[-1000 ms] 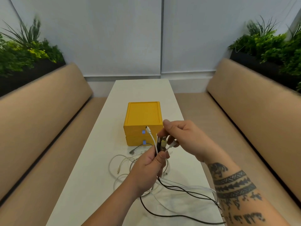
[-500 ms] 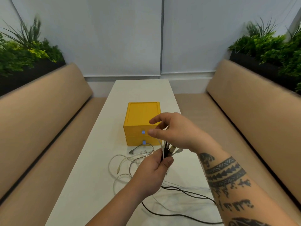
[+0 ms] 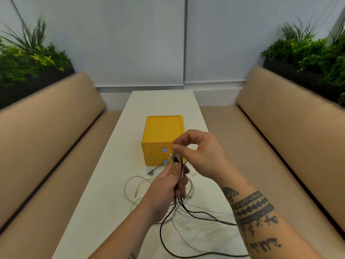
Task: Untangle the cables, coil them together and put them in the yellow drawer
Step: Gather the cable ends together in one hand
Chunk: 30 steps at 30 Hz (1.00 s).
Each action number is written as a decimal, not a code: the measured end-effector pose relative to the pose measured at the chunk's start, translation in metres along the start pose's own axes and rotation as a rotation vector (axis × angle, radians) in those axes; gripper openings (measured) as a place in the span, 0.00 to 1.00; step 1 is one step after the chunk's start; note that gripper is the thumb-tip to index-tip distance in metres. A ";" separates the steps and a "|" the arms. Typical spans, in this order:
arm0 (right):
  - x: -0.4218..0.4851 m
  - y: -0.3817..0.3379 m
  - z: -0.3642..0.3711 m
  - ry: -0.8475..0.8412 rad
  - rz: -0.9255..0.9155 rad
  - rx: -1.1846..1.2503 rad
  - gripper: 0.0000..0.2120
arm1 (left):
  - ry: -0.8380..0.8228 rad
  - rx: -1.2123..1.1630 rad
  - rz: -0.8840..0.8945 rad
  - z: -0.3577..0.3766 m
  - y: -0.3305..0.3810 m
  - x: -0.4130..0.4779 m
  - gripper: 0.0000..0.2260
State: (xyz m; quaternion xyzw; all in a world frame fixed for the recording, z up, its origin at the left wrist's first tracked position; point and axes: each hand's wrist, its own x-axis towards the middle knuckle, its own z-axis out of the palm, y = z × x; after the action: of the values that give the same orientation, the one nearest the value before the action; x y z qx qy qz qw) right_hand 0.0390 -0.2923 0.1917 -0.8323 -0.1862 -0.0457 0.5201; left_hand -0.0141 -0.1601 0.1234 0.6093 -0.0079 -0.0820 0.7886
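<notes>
Head view: the cables (image 3: 175, 158) are gripped upright in the left hand (image 3: 166, 187), their ends pinched just above by the right hand (image 3: 201, 156).

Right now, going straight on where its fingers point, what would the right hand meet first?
Likely the cable ends in the left hand, just below the right hand's fingertips; depth unclear.
</notes>
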 end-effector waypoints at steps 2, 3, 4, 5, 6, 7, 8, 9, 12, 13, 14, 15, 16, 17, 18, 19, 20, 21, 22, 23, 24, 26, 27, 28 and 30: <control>-0.003 0.002 0.004 -0.023 0.000 0.049 0.06 | 0.000 -0.031 0.018 -0.001 0.000 0.000 0.18; -0.003 0.004 0.007 -0.046 -0.006 0.049 0.07 | -0.005 -0.040 0.030 -0.001 -0.001 0.001 0.18; -0.004 0.005 0.008 -0.067 -0.012 0.046 0.08 | -0.014 -0.050 0.043 -0.002 -0.002 0.001 0.18; -0.004 0.007 0.008 -0.089 -0.019 0.079 0.07 | -0.026 -0.071 0.058 -0.003 -0.005 0.001 0.18; -0.003 0.008 0.006 -0.109 -0.020 0.169 0.06 | -0.040 -0.113 0.076 -0.006 -0.007 0.000 0.19; -0.003 0.008 0.003 -0.106 -0.005 0.306 0.07 | -0.063 -0.176 0.097 -0.009 -0.008 0.000 0.21; -0.003 0.010 0.001 -0.064 0.038 0.438 0.10 | -0.097 -0.244 0.123 -0.014 -0.009 0.001 0.22; -0.002 0.014 -0.001 -0.003 0.106 0.517 0.12 | -0.141 -0.309 0.147 -0.019 -0.009 0.001 0.22; -0.002 0.033 0.001 0.104 0.359 0.360 0.11 | -0.248 -0.478 0.152 -0.032 -0.004 0.002 0.19; -0.005 0.041 0.005 0.075 0.427 0.289 0.12 | -0.270 -0.519 0.142 -0.035 -0.003 0.003 0.19; -0.010 0.047 0.009 0.027 0.474 0.279 0.13 | -0.295 -0.548 0.137 -0.037 -0.003 0.004 0.18; -0.014 0.052 0.013 -0.026 0.504 0.330 0.14 | -0.329 -0.574 0.136 -0.039 -0.004 0.005 0.17; -0.019 0.055 0.016 -0.081 0.520 0.417 0.14 | -0.365 -0.596 0.136 -0.040 -0.004 0.006 0.17; -0.022 0.056 0.019 -0.127 0.520 0.503 0.14 | -0.387 -0.610 0.131 -0.042 -0.005 0.007 0.16; -0.024 0.057 0.021 -0.145 0.513 0.573 0.14 | -0.392 -0.611 0.125 -0.043 -0.006 0.007 0.16; -0.024 0.056 0.023 -0.133 0.504 0.622 0.12 | -0.392 -0.605 0.122 -0.045 -0.006 0.007 0.17; -0.023 0.056 0.024 -0.091 0.495 0.650 0.10 | -0.393 -0.598 0.118 -0.046 -0.006 0.007 0.17; -0.022 0.056 0.025 -0.034 0.485 0.666 0.07 | -0.390 -0.589 0.110 -0.047 -0.005 0.007 0.17; -0.019 0.055 0.024 0.020 0.477 0.677 0.05 | -0.381 -0.575 0.099 -0.048 -0.005 0.006 0.17; -0.017 0.054 0.023 0.062 0.466 0.690 0.04 | -0.367 -0.554 0.085 -0.049 -0.005 0.005 0.17; -0.013 0.053 0.020 0.096 0.455 0.712 0.04 | -0.352 -0.524 0.069 -0.050 -0.005 0.005 0.18; -0.006 0.050 0.013 0.153 0.446 0.803 0.05 | -0.326 -0.443 0.040 -0.050 -0.006 0.005 0.19; -0.002 0.047 0.009 0.171 0.447 0.863 0.06 | -0.320 -0.389 0.025 -0.049 -0.006 0.004 0.20; 0.002 0.044 0.005 0.182 0.446 0.918 0.06 | -0.317 -0.328 0.009 -0.048 -0.006 0.004 0.20; 0.009 0.038 -0.001 0.184 0.425 0.944 0.07 | -0.311 -0.193 -0.026 -0.043 -0.004 0.001 0.20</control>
State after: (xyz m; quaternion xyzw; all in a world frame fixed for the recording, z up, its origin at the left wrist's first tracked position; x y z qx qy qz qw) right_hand 0.0613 -0.3058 0.1628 -0.5195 0.0330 0.0767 0.8504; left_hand -0.0084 -0.1196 0.1079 0.5111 -0.1138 -0.1858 0.8315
